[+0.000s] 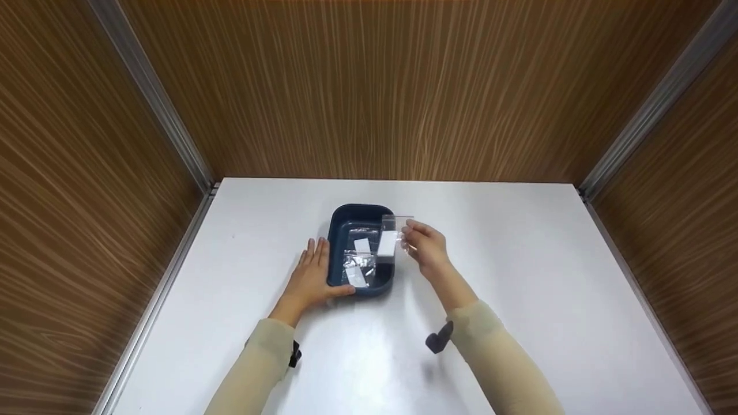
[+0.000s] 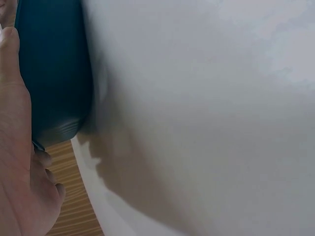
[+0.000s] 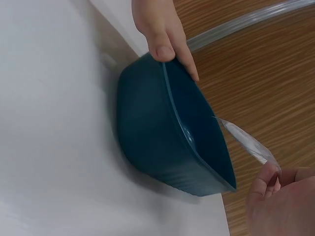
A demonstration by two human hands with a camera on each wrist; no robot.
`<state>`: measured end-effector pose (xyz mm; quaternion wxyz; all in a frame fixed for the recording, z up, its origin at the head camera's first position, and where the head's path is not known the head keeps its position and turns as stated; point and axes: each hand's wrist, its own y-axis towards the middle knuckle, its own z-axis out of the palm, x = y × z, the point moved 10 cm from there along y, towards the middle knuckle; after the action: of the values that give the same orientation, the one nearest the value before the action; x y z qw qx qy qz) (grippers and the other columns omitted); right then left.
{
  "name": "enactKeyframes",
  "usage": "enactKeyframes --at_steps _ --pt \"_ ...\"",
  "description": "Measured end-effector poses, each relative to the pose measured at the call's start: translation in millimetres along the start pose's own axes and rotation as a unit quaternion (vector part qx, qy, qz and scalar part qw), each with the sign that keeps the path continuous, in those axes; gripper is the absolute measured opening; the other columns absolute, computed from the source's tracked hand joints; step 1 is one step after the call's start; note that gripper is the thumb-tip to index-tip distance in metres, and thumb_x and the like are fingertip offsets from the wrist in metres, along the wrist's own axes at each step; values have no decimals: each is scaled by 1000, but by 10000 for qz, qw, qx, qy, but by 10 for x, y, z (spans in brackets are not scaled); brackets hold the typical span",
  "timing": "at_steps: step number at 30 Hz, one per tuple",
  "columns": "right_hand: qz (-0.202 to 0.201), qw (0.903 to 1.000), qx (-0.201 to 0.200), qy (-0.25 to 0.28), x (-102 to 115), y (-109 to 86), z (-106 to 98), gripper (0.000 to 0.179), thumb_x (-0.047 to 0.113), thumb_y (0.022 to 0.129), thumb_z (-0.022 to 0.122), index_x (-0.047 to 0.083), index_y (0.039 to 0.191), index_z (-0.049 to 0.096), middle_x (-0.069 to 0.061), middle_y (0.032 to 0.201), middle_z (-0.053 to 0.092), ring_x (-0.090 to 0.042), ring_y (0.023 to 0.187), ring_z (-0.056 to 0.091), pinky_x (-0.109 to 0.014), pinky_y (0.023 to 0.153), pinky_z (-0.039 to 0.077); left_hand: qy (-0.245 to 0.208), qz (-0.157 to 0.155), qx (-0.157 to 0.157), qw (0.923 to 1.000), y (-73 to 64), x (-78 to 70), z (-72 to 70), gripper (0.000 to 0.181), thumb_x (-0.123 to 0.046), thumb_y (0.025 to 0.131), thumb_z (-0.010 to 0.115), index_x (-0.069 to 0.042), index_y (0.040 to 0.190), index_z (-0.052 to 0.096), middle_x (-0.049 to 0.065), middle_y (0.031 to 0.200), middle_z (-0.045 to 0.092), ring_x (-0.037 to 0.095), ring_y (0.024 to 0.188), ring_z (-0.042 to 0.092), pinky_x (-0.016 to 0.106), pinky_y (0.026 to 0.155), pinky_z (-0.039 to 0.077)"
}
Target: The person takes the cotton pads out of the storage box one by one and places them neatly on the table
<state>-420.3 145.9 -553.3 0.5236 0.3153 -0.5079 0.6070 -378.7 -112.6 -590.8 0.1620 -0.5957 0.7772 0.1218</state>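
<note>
A dark blue plastic bin (image 1: 358,213) stands on the white table. My left hand (image 1: 308,281) rests along its left side with straight fingers, the thumb lying on the near rim. Between thumb and fingertips, my right hand (image 1: 428,248) pinches the right edge of a clear plastic bag (image 1: 387,243) with a white piece inside. That bag hangs over the bin's right rim; in the right wrist view the pinched bag (image 3: 248,141) slants over the opening. Inside the bin lie clear bags with white pieces, one further back (image 1: 362,246) and one nearer (image 1: 356,276).
The white table (image 1: 519,276) extends around the bin. Wood-grain panels (image 1: 375,86) rise at the back and both sides, with metal rails (image 1: 155,98) at their corners. Dark devices (image 1: 439,338) are strapped at both wrists.
</note>
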Motion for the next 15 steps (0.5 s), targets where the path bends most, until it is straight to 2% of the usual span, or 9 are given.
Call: enactKeyframes --at_steps 3,9,15 --pt "8 10000 -28 -8 53 3 -90 35 5 94 66 0 128 60 -4 98 65 -13 86 65 -21 73 58 -7 11 -5 10000 -2 4 4 142 -86 66 65 0 158 -2 20 166 2 33 154 -6 43 125 2" --pt "75 9999 -37 -111 115 -2 -237 40 7 96 63 2 135 56 -6 109 63 -20 106 64 -26 88 57 100 69 -61 9999 -27 9 -14 144 -89 65 61 3 158 1 22 166 4 34 154 -3 44 125 5" --pt "183 9997 -90 -98 156 14 -362 40 6 97 62 3 137 55 -5 110 64 -18 101 64 -23 84 57 129 57 -46 9999 -41 13 -14 142 -88 67 62 2 158 1 21 166 4 33 154 -4 44 125 3"
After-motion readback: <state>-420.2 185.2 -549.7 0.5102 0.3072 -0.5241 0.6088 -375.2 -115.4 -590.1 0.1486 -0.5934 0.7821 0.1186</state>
